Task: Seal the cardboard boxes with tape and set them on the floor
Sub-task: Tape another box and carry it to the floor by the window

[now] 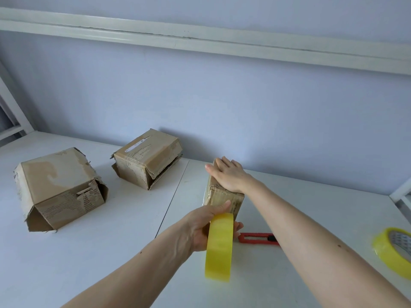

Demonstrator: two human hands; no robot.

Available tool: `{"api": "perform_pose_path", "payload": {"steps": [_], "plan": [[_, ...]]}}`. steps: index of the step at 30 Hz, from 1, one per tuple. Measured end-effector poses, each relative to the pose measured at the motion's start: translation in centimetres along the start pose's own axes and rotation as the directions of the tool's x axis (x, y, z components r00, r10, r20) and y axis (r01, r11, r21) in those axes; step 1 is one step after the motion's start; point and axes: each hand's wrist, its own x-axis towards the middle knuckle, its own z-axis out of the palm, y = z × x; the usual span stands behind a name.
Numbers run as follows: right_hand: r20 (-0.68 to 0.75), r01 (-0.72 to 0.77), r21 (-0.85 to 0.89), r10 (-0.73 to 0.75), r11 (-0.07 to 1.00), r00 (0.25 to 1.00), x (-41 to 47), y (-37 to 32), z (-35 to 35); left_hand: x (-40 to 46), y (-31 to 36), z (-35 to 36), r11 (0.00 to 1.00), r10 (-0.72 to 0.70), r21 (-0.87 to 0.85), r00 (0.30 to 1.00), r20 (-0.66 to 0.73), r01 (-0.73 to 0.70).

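A small cardboard box (229, 200) stands on the white table (111, 252) at centre. My right hand (226, 174) lies flat on its top with straight fingers. My left hand (204, 227) grips a yellow tape roll (219, 245) held on edge just in front of the box, thumb against the box's near face. Two larger worn cardboard boxes sit to the left: one (60, 187) at far left with loose flaps, another (148, 158) further back with its flap ajar.
A red utility knife (258, 238) lies on the table behind the tape roll, partly under my right forearm. A second yellow tape roll (393, 252) lies at the right edge. A wall runs behind the table; white frames stand at both sides.
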Motion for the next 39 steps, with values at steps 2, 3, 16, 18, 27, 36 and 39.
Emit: {"api": "perform_pose_path", "payload": {"steps": [2,3,16,18,27,36,39], "plan": [[-0.061,0.038,0.154,-0.029,0.987,0.998,-0.6,-0.2,-0.2,0.2,0.0,0.1,1.0,0.005,0.0,1.0,-0.011,-0.005],[-0.114,0.091,0.259,-0.063,0.962,0.991,-1.4,-0.2,-0.5,0.2,0.0,0.1,1.0,0.009,-0.003,1.0,-0.01,-0.009],[-0.722,0.517,0.416,-0.074,0.748,0.688,-3.7,2.8,5.5,-0.8,-0.4,-1.5,0.998,0.054,0.017,0.988,0.145,-0.057],[-0.699,0.486,0.444,-0.048,0.753,0.713,-3.2,2.5,5.1,-1.0,-0.6,-1.6,0.997,0.071,-0.012,0.983,0.168,-0.07],[-0.611,0.314,0.368,-0.027,0.875,0.791,-2.4,0.3,3.1,-1.6,-0.5,-2.6,0.995,0.098,-0.028,0.988,0.119,-0.095],[-0.184,0.368,0.089,-0.348,0.925,0.919,-4.2,1.0,-1.0,-1.7,0.4,-2.0,0.994,0.112,-0.007,0.99,0.085,-0.111],[-0.251,0.332,0.077,-0.304,0.94,0.919,-3.5,1.5,-0.5,-2.0,0.5,-2.0,0.992,0.129,-0.008,0.985,0.11,-0.129]]}}
